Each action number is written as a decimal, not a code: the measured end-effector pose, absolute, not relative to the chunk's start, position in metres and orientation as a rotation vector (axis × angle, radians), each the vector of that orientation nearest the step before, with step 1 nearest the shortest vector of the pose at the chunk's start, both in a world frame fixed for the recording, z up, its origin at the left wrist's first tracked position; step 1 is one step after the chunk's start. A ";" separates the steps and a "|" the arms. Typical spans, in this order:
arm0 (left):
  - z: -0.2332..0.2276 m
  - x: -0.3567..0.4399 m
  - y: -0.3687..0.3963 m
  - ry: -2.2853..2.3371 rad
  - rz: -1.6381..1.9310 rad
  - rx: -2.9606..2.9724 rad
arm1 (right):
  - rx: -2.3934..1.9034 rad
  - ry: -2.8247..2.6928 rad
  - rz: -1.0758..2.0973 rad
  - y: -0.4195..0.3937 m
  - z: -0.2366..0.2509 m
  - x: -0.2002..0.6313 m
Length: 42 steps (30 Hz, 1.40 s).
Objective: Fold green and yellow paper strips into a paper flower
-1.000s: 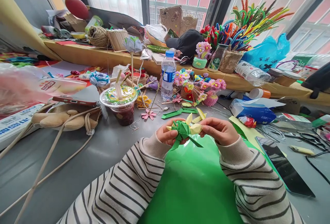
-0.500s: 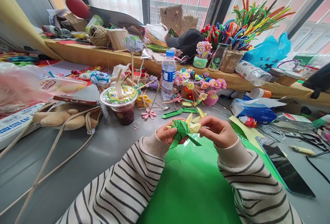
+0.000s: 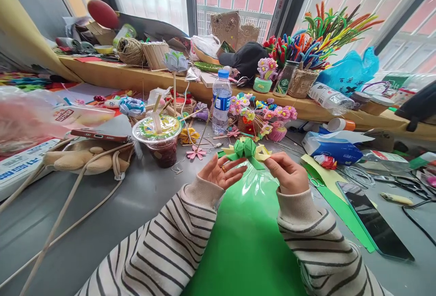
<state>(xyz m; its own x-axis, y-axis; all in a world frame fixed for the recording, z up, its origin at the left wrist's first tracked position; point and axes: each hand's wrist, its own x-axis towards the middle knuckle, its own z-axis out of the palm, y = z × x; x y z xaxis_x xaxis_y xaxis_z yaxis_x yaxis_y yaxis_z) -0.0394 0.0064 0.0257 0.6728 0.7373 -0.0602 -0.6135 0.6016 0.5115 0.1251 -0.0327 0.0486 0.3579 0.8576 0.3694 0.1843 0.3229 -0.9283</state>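
Note:
A folded paper flower (image 3: 247, 149), green with pale yellow petals, is held up above the grey table (image 3: 102, 209). My right hand (image 3: 288, 172) pinches it from below at its right side. My left hand (image 3: 220, 173) is palm up with fingers spread, its fingertips touching the flower's left underside; a ring shows on one finger. A glossy green sheet (image 3: 248, 237) lies under both striped sleeves.
A sealed drink cup (image 3: 159, 138) with straw and a water bottle (image 3: 221, 101) stand beyond the hands. Small paper flowers in pots (image 3: 262, 119), a tissue pack (image 3: 332, 147), a dark phone (image 3: 373, 216) at right, a plush bag (image 3: 85, 157) with phone at left.
The flower has been lifted up and away from me and turned. My left hand has loosened from a closed grip to spread fingers. The right hand keeps its pinch.

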 end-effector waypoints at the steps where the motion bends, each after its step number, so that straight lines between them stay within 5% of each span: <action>1: 0.025 -0.037 0.005 0.325 0.798 0.464 | -1.190 -1.099 0.614 -0.032 0.046 0.122; 12: 0.012 0.000 -0.006 0.739 1.043 0.417 | -1.212 -1.034 0.595 -0.035 0.018 0.091; 26: 0.010 -0.001 -0.006 0.735 1.187 0.488 | -1.226 -0.939 0.842 -0.033 0.010 0.094; 37: 0.009 -0.008 -0.001 0.700 1.225 0.432 | -1.237 -1.234 0.727 -0.035 0.008 0.094; 42: 0.014 -0.012 0.003 0.726 1.143 0.328 | -1.188 -1.519 0.359 -0.035 0.022 0.104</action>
<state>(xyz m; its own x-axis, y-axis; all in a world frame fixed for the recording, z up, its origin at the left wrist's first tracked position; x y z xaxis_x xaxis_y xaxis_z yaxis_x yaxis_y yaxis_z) -0.0118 0.0026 0.0141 0.2224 0.9085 -0.3536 -0.7064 0.4002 0.5839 0.1043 -0.0355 0.0221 0.1256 0.8168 0.5631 0.4786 0.4473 -0.7556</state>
